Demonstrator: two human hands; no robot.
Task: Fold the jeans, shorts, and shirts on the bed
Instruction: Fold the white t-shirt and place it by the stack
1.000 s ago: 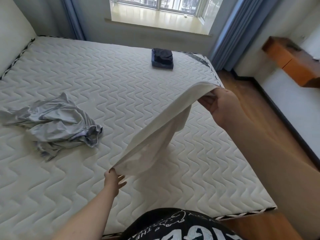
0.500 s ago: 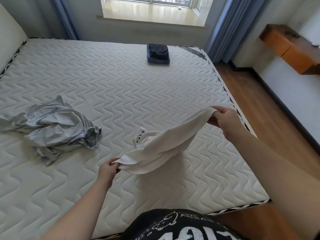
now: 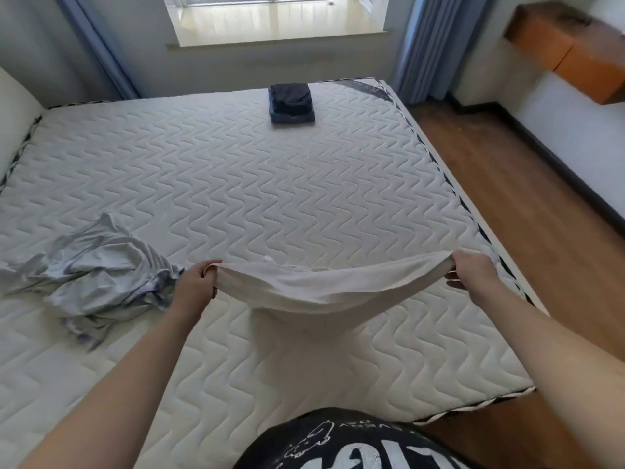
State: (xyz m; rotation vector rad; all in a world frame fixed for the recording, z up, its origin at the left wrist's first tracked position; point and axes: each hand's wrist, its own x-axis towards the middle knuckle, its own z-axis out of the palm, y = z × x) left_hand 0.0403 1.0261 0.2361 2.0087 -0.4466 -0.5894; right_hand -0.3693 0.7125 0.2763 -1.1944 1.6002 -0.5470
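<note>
One pile done, two to go

Your left hand (image 3: pixel 194 286) and right hand (image 3: pixel 473 279) pinch the white shirt (image 3: pixel 324 287) stretched above the near bed (image 3: pixel 304 198); dark folded stack (image 3: pixel 291 102) sits far, crumpled grey garment (image 3: pixel 98 269) waits left.

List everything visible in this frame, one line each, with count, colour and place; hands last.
white garment: 1, off-white, held stretched above the near mattress
grey garment: 1, light grey, crumpled at mattress left
folded clothes: 1 stack, dark navy, far edge of mattress
mattress: 1, white quilted, fills the middle
curtains: 2, blue, either side of the window
shelf: 1, orange wood, right wall
left hand: 1, grips garment's left end
right hand: 1, grips garment's right end
</note>
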